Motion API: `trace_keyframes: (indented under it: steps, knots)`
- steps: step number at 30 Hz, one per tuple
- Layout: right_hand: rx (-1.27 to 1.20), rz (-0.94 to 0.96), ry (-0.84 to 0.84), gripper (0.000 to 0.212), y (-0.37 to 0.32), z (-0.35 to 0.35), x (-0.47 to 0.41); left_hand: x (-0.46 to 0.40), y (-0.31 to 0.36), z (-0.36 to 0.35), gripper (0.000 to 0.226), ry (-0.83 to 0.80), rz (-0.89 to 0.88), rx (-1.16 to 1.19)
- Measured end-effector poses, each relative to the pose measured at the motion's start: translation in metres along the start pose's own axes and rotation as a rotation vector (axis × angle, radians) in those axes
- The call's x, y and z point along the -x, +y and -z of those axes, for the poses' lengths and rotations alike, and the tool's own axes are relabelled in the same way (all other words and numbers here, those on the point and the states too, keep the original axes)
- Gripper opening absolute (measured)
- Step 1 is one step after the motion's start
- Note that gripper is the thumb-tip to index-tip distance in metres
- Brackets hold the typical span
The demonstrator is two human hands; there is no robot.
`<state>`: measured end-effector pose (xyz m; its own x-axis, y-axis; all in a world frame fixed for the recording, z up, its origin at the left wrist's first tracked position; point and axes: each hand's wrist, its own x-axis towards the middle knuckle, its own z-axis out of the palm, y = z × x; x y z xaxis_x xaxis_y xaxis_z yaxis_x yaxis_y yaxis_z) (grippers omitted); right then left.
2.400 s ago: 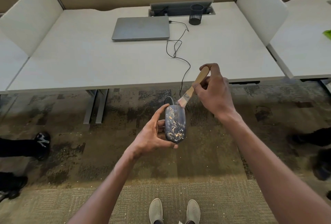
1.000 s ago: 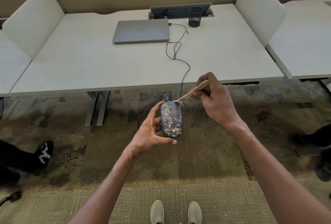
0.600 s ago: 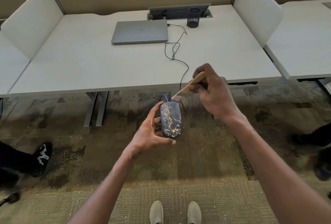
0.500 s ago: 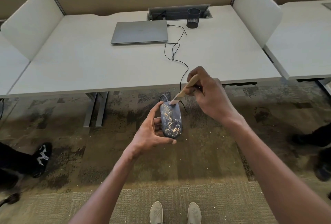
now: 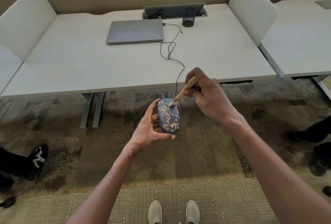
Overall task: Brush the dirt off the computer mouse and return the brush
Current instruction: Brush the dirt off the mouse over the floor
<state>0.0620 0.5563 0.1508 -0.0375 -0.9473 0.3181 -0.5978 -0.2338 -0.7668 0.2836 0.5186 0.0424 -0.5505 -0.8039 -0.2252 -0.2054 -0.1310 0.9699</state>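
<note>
A dark computer mouse [image 5: 169, 117] speckled with pale and yellowish dirt is held in front of the desk, over the carpet, gripped from its left side and underneath by my left hand [image 5: 149, 130]. Its black cable [image 5: 176, 57] runs up over the desk edge to the laptop. My right hand [image 5: 208, 96] grips a small wooden-handled brush [image 5: 186, 87]. The brush's pale bristles touch the mouse's front, near the scroll wheel.
A white desk [image 5: 89, 66] carries a closed grey laptop [image 5: 135, 31] and a black mesh pen cup [image 5: 189, 16] at the back. Other people's dark shoes stand on the carpet at left [image 5: 36, 159] and right [image 5: 320, 152]. My own grey shoes [image 5: 173, 212] are below.
The brush has swept down from just beyond the mouse's front edge onto its front top surface. My right hand moved left and down a little. My left hand keeps the mouse nearly still.
</note>
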Motion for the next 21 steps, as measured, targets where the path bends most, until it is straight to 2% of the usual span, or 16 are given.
trace_keyframes:
  steps: [8, 15, 21]
  knots:
    - [-0.050, -0.008, -0.064, 0.043, 0.012, 0.004, 0.020, -0.007, 0.000, 0.001, 0.133, 0.078, 0.003, -0.040]
    - [-0.133, -0.016, 0.068, 0.045, 0.014, 0.011, 0.007, -0.009, 0.003, 0.001, 0.137, 0.054, -0.008, -0.053]
    - [-0.157, -0.039, 0.001, 0.048, 0.024, 0.005, 0.017, -0.010, 0.003, 0.002, 0.138, 0.075, 0.001, -0.032]
